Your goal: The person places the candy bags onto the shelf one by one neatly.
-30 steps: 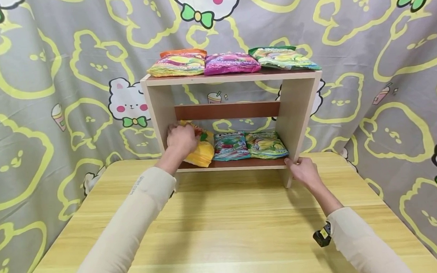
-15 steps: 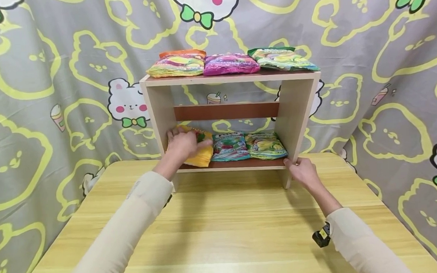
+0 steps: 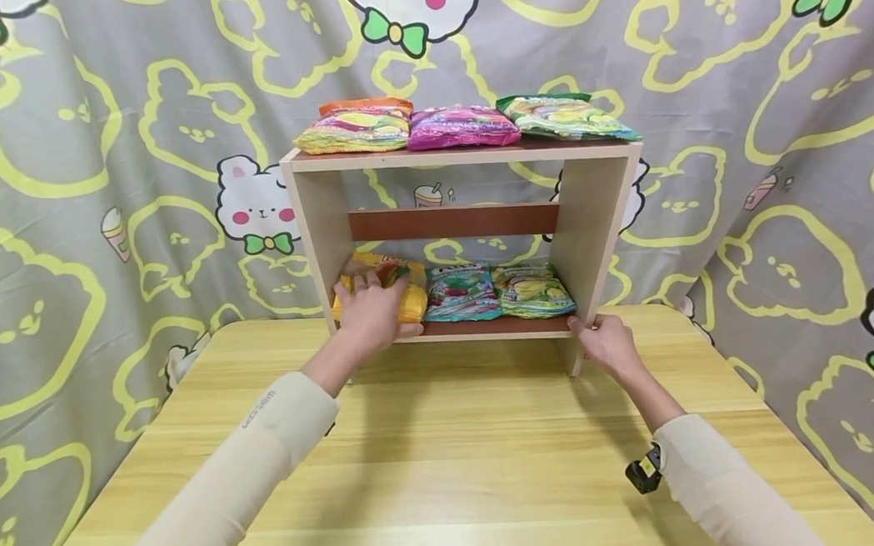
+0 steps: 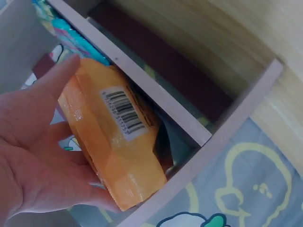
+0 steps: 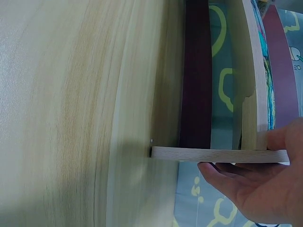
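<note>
My left hand (image 3: 370,310) lies over a yellow candy bag (image 3: 412,299) at the left end of the rack's lower shelf, fingers spread. In the left wrist view the thumb touches one end of the yellow bag (image 4: 120,127), whose barcode faces out. Beside it lie a teal candy bag (image 3: 461,294) and a green-yellow candy bag (image 3: 532,292). My right hand (image 3: 608,342) grips the right side panel of the wooden rack (image 3: 609,237). Seen from the right wrist, that hand (image 5: 265,182) has its thumb inside the panel and its fingers outside.
On the top shelf lie an orange-and-yellow bag (image 3: 356,128), a magenta bag (image 3: 461,127) and a green bag (image 3: 566,116). The rack stands at the back of a wood-grain table (image 3: 463,455). A patterned curtain (image 3: 174,155) hangs behind and at both sides.
My left hand has shifted from the yellow bag's upper part down toward its front, fingers spreading. The yellow bag has turned and settled further left on the shelf. The right hand stays put.
</note>
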{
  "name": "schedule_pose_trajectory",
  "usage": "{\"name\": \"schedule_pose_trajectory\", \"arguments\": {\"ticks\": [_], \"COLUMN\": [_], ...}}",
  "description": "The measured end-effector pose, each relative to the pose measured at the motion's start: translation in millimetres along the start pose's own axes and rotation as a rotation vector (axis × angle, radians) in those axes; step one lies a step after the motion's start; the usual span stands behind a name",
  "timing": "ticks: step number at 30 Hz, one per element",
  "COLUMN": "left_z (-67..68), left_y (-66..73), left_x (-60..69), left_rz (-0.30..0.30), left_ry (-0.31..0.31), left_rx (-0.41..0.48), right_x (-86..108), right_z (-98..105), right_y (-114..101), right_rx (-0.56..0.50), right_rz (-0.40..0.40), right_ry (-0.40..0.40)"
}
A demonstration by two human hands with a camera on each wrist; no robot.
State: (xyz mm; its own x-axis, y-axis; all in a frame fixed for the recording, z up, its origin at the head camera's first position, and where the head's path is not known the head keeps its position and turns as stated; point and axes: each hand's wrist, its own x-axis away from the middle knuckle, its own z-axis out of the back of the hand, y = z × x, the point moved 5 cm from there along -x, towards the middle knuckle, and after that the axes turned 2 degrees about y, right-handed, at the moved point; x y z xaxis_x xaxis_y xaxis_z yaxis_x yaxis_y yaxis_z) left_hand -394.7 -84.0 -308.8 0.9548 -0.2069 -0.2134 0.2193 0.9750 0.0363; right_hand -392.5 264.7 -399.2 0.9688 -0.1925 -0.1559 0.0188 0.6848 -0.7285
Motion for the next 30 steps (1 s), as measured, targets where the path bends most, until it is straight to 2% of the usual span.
{"name": "schedule_pose_trajectory", "arguments": {"ticks": [3,6,15,19,23,30], "left_z": [-1.3,-4.3,-13.9,-20.6,-29.1,-36.6], "left_y": [-0.8,-3.4,-5.8,-7.8,-10.4,-11.8], "left_x": [-1.3,-1.6,-0.2,0.5,-0.3,-3.6], "left_rz": [-0.007,-0.008,-0.025,-0.009,0.010,0.020], "left_ry": [0.047,0.082,0.171,0.175,0.147,0.163], "left_rx": [0.048,0.057,-0.017,-0.034,0.001,0.047], "right_x": [0.6,0.8,-1.3,-2.2,-2.4,-1.9], "right_z": [-0.5,-1.3,-1.0,-1.2,-1.3,-2.0], "right_y": [1.0,2.0,3.4,2.5,2.3,2.9], "right_rx": [0.000,-0.001,0.009,0.004,0.003,0.001], "right_rz": [0.000,0.000,0.011,0.018,0.010,0.012], "right_ry": [0.003,0.003,0.020,0.020,0.017,0.015]}}
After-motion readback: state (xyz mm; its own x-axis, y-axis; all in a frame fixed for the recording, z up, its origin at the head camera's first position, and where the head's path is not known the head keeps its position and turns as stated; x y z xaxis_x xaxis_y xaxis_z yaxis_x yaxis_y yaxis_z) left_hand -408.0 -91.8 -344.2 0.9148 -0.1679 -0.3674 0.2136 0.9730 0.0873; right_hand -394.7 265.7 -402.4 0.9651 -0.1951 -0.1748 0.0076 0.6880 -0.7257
